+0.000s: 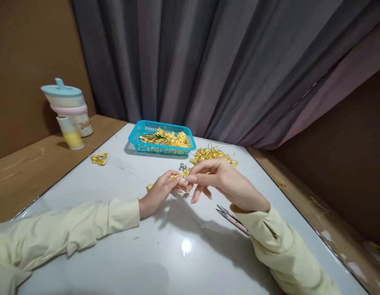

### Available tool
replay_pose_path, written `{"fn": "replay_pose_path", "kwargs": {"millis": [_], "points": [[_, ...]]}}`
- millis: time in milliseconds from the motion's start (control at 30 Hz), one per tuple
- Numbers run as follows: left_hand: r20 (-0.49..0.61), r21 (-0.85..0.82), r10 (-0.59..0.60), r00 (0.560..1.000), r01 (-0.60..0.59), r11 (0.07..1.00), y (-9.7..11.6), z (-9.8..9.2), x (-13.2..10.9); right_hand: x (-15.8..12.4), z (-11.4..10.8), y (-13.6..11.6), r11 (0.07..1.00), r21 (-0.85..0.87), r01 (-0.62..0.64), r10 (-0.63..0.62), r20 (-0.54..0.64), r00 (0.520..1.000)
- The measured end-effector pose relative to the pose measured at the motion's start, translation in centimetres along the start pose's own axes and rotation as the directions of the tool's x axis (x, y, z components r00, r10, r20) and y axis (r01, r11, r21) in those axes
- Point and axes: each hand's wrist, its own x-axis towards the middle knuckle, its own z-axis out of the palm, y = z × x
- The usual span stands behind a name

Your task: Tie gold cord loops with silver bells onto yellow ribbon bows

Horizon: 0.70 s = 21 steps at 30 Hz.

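Observation:
My left hand [160, 191] and my right hand [226, 182] meet over the middle of the white table [116, 229]. Their fingertips pinch a small yellow ribbon piece [180, 175] with a silvery metal part between them. Both hands are closed on it. Both arms wear pale yellow sleeves. A tiny silver bit lies on the table just under the fingers.
A turquoise basket [137, 141] of yellow ribbon flowers stands at the back. A loose pile of yellow pieces with rings [212, 154] lies beside it. Pink thread snips [231, 216] rest under my right wrist. One yellow bow [99, 158] lies left; cups [69, 108] stand on the wooden ledge.

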Motion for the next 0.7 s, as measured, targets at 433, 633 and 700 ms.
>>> {"fn": "replay_pose_path", "kwargs": {"millis": [433, 633, 700], "points": [[0.034, 0.041, -0.007, 0.999, 0.005, 0.999, 1.0, 1.4, -0.7, 3.2, 0.5, 4.2, 0.965, 0.237, -0.116, 0.109, 0.04, 0.993], [0.065, 0.066, -0.004, 0.998, 0.0, 0.998, 0.5, 1.1, -0.6, 3.1, 0.2, 4.2, 0.973, 0.212, -0.094, 0.096, -0.003, 0.995], [0.072, 0.073, -0.024, 0.997, 0.019, 0.997, 0.4, 1.1, -0.6, 3.1, 0.1, 4.1, 0.971, 0.22, -0.097, 0.103, -0.02, 0.994]]}}
